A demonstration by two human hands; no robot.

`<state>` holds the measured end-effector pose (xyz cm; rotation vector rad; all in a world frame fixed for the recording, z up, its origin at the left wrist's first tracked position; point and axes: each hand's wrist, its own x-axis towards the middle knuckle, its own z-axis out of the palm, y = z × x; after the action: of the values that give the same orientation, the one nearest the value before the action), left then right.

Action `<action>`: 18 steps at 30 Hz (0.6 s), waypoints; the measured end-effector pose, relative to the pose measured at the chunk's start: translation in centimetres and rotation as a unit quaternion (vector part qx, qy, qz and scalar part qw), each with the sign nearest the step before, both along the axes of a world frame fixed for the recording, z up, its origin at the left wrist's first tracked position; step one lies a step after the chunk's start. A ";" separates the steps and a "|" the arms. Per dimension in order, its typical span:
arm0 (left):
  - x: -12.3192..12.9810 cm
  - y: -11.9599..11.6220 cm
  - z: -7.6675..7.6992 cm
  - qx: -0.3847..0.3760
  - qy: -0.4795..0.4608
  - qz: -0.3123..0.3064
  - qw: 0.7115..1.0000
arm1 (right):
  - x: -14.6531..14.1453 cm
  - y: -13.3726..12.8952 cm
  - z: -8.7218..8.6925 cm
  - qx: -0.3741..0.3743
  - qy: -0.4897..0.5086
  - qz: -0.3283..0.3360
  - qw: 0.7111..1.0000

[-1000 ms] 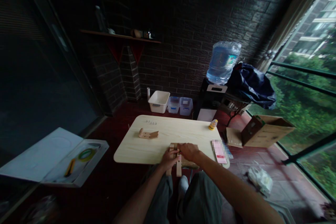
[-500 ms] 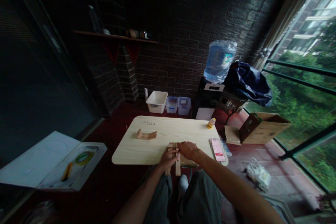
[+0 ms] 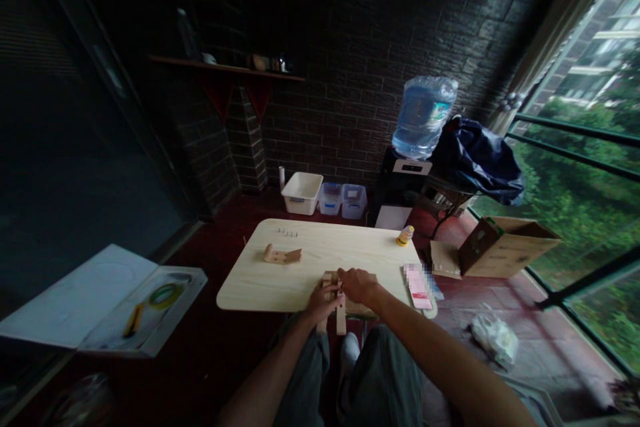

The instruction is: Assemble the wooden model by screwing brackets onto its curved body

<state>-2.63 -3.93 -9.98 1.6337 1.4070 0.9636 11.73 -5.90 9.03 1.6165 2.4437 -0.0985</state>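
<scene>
At the table's front edge lies a wooden frame, with pale strips that stick out toward my legs. My left hand grips this frame from the left, its fingers across the strips. Just to the right, my right hand is closed over the top of the frame, its fingertips meeting near the left fingers. Whatever sits between those fingertips is too small and covered to make out. A separate curved wooden piece with holes rests farther left on the table, below a row of several small screws.
The pale table also carries a yellow-capped bottle and a pink-screened phone. An open white box stands at left. Plastic bins, a water dispenser and a cardboard box are beyond the table.
The view has shifted slightly, so the room sits a little farther right. Both hands stay on the wooden frame; the right fingers look a bit more curled.
</scene>
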 end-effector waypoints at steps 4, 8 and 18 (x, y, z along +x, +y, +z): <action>-0.1 0.1 -0.4 0.008 0.002 -0.001 1.000 | 0.2 0.3 -0.5 -0.011 -0.008 0.012 1.000; -0.2 0.3 -0.8 0.014 0.005 -0.011 1.000 | 0.2 0.7 -1.0 -0.014 0.001 -0.031 0.999; -0.1 0.3 -0.4 -0.004 -0.004 -0.024 1.000 | 0.9 0.7 -1.1 -0.007 0.001 -0.008 1.000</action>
<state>-2.73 -3.62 -10.43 1.6484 1.3590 0.9340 12.60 -5.22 7.93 1.6323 2.4269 -0.1199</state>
